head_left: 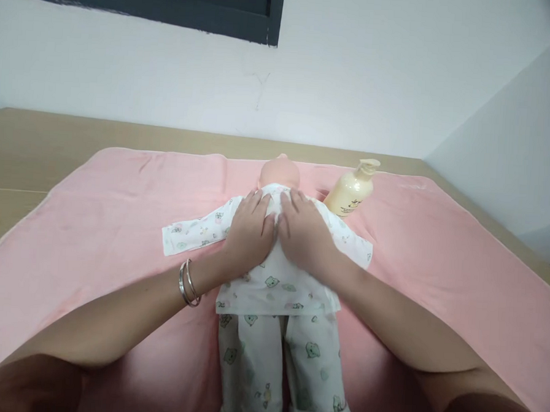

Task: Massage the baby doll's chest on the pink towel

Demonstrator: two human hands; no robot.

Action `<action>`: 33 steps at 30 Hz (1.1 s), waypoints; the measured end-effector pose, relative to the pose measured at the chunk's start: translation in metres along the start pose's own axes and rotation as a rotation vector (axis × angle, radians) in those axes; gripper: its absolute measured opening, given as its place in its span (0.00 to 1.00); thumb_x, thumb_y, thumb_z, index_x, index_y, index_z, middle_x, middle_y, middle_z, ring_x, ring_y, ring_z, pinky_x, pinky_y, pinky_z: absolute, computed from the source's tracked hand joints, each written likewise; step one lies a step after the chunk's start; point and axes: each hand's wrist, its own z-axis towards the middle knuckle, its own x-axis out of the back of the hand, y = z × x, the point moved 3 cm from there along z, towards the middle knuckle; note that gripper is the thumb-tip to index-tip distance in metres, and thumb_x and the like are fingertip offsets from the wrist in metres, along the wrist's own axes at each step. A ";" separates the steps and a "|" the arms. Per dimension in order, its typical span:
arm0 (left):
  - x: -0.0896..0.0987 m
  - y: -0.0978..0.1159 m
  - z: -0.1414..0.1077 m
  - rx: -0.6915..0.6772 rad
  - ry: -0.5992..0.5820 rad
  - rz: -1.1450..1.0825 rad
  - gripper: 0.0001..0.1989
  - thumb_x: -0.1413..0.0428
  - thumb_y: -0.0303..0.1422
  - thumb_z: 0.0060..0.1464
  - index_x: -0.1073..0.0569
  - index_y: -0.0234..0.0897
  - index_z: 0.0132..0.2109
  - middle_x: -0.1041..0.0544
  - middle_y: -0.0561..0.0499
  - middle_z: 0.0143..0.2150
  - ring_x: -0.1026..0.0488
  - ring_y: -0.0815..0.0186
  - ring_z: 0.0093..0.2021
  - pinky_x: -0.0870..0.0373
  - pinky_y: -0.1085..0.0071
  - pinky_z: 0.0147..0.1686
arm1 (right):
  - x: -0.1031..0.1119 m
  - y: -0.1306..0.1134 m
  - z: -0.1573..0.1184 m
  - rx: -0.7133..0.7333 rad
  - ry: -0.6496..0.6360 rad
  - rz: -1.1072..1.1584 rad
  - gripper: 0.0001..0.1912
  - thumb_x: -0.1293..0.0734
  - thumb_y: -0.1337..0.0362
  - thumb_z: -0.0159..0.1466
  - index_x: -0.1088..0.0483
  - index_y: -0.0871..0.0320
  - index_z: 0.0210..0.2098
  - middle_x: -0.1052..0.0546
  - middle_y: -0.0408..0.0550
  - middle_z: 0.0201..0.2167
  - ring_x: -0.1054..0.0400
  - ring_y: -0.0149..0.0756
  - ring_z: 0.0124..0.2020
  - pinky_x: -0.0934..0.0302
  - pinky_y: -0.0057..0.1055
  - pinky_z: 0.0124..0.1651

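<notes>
A baby doll [280, 171] lies on a pink blanket, its head toward the wall. It wears a white printed top [275, 292] and matching trousers [260, 365]. My left hand [250, 232] rests flat on the left side of the top's upper part, fingers extended, with two silver bangles [189, 282] at the wrist. On the right side of the same part lies my right hand [305, 235], its fingers also extended. The hands are side by side with the thumbs close together. Neither holds anything. The doll's sleeves spread out to both sides.
A cream pump bottle [352, 188] leans at the right of the doll's head, near its shoulder. The pink blanket [131, 223] covers much of the wooden surface [76, 131]. A white wall [346, 74] with a dark frame [197, 8] stands behind.
</notes>
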 end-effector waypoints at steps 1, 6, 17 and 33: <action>-0.001 -0.001 0.000 -0.010 -0.006 -0.012 0.25 0.63 0.34 0.66 0.38 0.28 0.63 0.38 0.37 0.68 0.46 0.52 0.71 0.47 0.47 0.69 | 0.001 -0.008 -0.007 0.052 0.009 -0.017 0.28 0.48 0.65 0.69 0.43 0.71 0.66 0.42 0.64 0.68 0.51 0.59 0.70 0.51 0.59 0.68; 0.002 0.008 -0.005 0.033 -0.040 -0.006 0.27 0.65 0.33 0.66 0.41 0.23 0.65 0.42 0.33 0.70 0.50 0.52 0.73 0.51 0.48 0.71 | 0.003 -0.016 -0.013 0.115 -0.030 0.022 0.28 0.49 0.66 0.69 0.41 0.67 0.66 0.40 0.55 0.69 0.52 0.53 0.71 0.53 0.54 0.70; 0.005 0.008 0.000 0.128 -0.114 -0.108 0.29 0.61 0.38 0.65 0.43 0.25 0.67 0.46 0.36 0.72 0.53 0.52 0.73 0.53 0.47 0.71 | 0.000 0.012 0.005 -0.053 -0.059 0.021 0.31 0.51 0.60 0.71 0.45 0.75 0.66 0.42 0.69 0.68 0.50 0.57 0.70 0.52 0.55 0.69; 0.005 0.011 -0.004 -0.021 -0.070 0.014 0.27 0.61 0.34 0.65 0.40 0.22 0.65 0.41 0.32 0.69 0.47 0.52 0.72 0.45 0.47 0.69 | 0.006 0.008 0.002 -0.102 -0.129 -0.002 0.32 0.50 0.58 0.71 0.46 0.75 0.66 0.40 0.68 0.67 0.48 0.55 0.69 0.50 0.50 0.69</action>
